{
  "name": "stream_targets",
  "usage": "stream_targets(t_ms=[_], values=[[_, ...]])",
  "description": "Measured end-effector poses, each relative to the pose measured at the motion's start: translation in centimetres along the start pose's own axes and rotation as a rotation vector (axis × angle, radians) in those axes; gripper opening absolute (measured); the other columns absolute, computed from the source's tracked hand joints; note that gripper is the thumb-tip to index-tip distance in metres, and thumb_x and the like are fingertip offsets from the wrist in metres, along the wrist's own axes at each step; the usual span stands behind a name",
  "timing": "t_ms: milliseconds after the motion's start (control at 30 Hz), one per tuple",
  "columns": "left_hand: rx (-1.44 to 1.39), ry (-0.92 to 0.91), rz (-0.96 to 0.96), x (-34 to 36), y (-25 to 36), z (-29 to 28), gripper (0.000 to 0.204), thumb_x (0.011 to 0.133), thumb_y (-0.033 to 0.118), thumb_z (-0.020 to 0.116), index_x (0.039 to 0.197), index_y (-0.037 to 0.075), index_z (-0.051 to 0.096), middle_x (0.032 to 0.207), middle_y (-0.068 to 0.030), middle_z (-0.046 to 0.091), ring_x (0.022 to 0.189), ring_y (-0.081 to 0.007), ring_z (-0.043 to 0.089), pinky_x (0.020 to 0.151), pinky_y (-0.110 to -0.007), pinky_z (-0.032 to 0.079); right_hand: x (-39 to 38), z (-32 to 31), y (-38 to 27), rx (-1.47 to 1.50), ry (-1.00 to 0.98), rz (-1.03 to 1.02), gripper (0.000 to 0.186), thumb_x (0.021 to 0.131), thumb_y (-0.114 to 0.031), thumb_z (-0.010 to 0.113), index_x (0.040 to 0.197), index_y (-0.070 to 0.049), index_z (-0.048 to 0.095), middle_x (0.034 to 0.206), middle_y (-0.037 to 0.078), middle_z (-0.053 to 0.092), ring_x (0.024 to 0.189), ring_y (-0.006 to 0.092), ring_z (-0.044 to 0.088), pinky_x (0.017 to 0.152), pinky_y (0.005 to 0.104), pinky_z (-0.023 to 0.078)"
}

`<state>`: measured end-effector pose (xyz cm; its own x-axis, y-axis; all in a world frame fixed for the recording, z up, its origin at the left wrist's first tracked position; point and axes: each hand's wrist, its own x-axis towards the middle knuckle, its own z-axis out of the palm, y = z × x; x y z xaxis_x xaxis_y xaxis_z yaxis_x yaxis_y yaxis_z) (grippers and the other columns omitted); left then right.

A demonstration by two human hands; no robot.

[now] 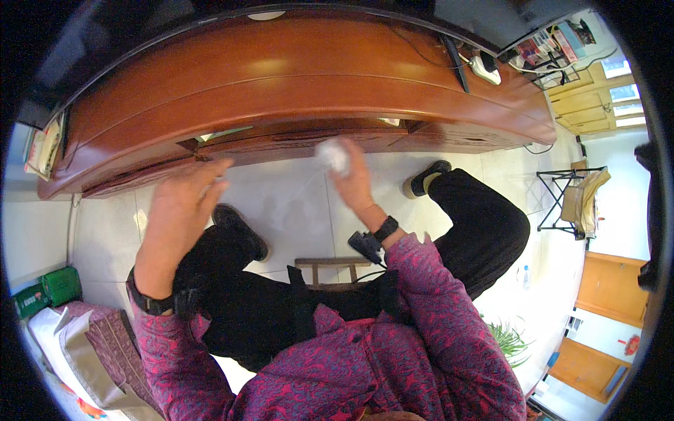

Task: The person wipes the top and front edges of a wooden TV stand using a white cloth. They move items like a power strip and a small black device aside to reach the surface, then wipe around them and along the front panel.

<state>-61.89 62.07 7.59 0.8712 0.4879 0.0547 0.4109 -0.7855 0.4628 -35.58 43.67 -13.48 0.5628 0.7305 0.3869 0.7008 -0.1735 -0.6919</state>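
– Patterned shirt (337,372), purple and red, nearest the lens; both sleeves run forward. Black trousers (484,224) beyond, knees spread, person seated.

– Hands?

– Right hand (354,184) out ahead, near the front edge of a red-brown wooden cabinet (302,81). Fingers closed around a white wad (331,156). Both blurred; cloth or paper, cannot tell.

– Where exactly is the wad?

– At the fingertips, upper left side of that hand, seen against the cabinet's lower front and the pale tiled floor (295,189). Whether it touches the wood, cannot tell.

– And the left?

– Left hand (184,203) held before the cabinet's left part, palm turned inward. Thumb and fingers apart, fingers pointing right. Contact with the cabinet unclear. Black band (156,303) on that wrist; black watch (386,228) on the other.

– Surroundings?

– Dark shoes on the tiles, left shoe (240,230) just beyond the left forearm, right shoe (430,179) right of the wad. White power strip (484,70) on the cabinet's right end. Folding stand (562,200) well off to the right, green plant (509,340) lower right.
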Motion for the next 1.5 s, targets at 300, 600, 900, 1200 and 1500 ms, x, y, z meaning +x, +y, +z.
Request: stream_targets(t_ms=[300, 600, 900, 1200, 1500], values=[[-0.149, -0.234, 0.039, -2.0, 2.3, 1.8, 0.071, 0.085, 0.030, 0.078, 0.147, 0.009, 0.050, 0.132, -0.0196, 0.056, 0.112, -0.0376, 0.061, 0.095, -0.044, 0.051, 0.9, -3.1, -17.8, 0.398, -0.536, -0.097, 0.106, 0.080, -0.009, 0.079, 0.161, -0.006, 0.011, 0.147, 0.029, 0.045, 0.132, 0.0397, 0.052, 0.110, 0.0416, 0.043], [-0.650, -0.032, -0.141, -3.4, 0.7, 4.4, 0.057, 0.090, 0.011, 0.077, 0.140, 0.000, 0.055, 0.124, -0.0082, 0.064, 0.107, -0.0139, 0.061, 0.089, -0.030, 0.054, 0.2, -1.8, -16.5, 1.031, -0.567, 0.265, 0.074, 0.096, -0.018, 0.071, 0.158, -0.014, 0.030, 0.135, 0.005, 0.054, 0.123, 0.0166, 0.053, 0.107, 0.0324, 0.044], [0.198, 0.132, -0.036, -3.9, 7.8, 6.6, 0.053, 0.087, 0.024, 0.076, 0.133, 0.004, 0.060, 0.121, -0.0187, 0.066, 0.110, -0.0383, 0.063, 0.096, -0.043, 0.051, 0.2, -2.0, -12.9, 1.247, -0.337, 0.437, 0.041, 0.097, -0.013, 0.067, 0.136, -0.010, 0.058, 0.122, 0.005, 0.063, 0.115, 0.0155, 0.059, 0.099, 0.0310, 0.048], [0.151, 0.005, 0.139, -2.6, 9.8, 0.3, 0.034, 0.088, 0.023, 0.072, 0.117, 0.005, 0.068, 0.117, -0.0132, 0.068, 0.106, -0.0346, 0.065, 0.093, -0.044, 0.052, 15.3, -12.3, -1.0, -0.253, 0.317, -0.220, 0.061, 0.074, -0.006, 0.078, 0.131, -0.019, 0.062, 0.145, 0.019, 0.045, 0.132, 0.0429, 0.042, 0.110, 0.0531, 0.036], [0.133, -0.491, 0.323, 0.3, 4.7, 4.4, 0.033, 0.085, 0.023, 0.071, 0.113, 0.006, 0.069, 0.099, -0.0089, 0.069, 0.096, -0.0270, 0.067, 0.087, -0.041, 0.054, 17.9, -11.8, 1.5, -0.368, 0.180, -0.232, 0.032, 0.081, -0.015, 0.077, 0.112, -0.011, 0.070, 0.135, 0.018, 0.054, 0.122, 0.0411, 0.051, 0.103, 0.0497, 0.044]])
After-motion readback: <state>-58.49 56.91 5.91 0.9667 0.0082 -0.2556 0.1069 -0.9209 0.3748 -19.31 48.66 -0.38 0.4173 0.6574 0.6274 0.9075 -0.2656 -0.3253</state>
